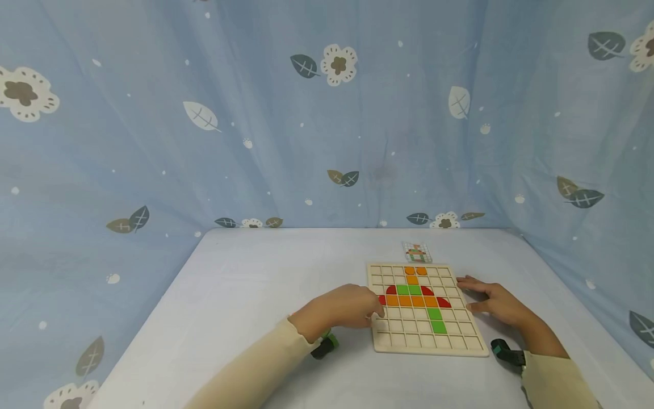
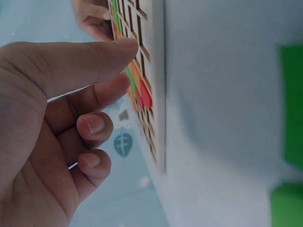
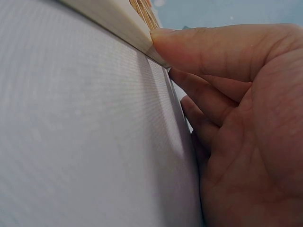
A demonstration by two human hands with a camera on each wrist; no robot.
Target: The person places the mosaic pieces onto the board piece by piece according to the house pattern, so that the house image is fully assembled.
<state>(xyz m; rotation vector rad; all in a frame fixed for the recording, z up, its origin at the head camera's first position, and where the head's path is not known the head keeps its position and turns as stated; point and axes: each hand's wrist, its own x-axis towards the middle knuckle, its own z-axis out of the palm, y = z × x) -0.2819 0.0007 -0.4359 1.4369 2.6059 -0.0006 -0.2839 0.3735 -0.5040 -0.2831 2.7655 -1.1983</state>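
Note:
A wooden grid board (image 1: pixel 403 341) lies on the table, with orange, green and red flat pieces set in its cells. My left hand (image 1: pixel 346 307) is over the board's left edge, near a red piece (image 1: pixel 382 300) at the end of an orange row. In the left wrist view, a gap shows between thumb and index finger, with nothing seen in it; the other fingers are loosely bent. My right hand (image 1: pixel 498 304) rests at the board's right edge, fingers spread. Its thumb (image 3: pixel 184 45) touches the board's rim in the right wrist view.
Behind the board lies a small pattern card (image 1: pixel 417 252) with a coloured grid design. A blue patterned curtain (image 1: pixel 286 142) stands around the white table (image 1: pixel 265 272). Dark and green wrist bands are at both wrists.

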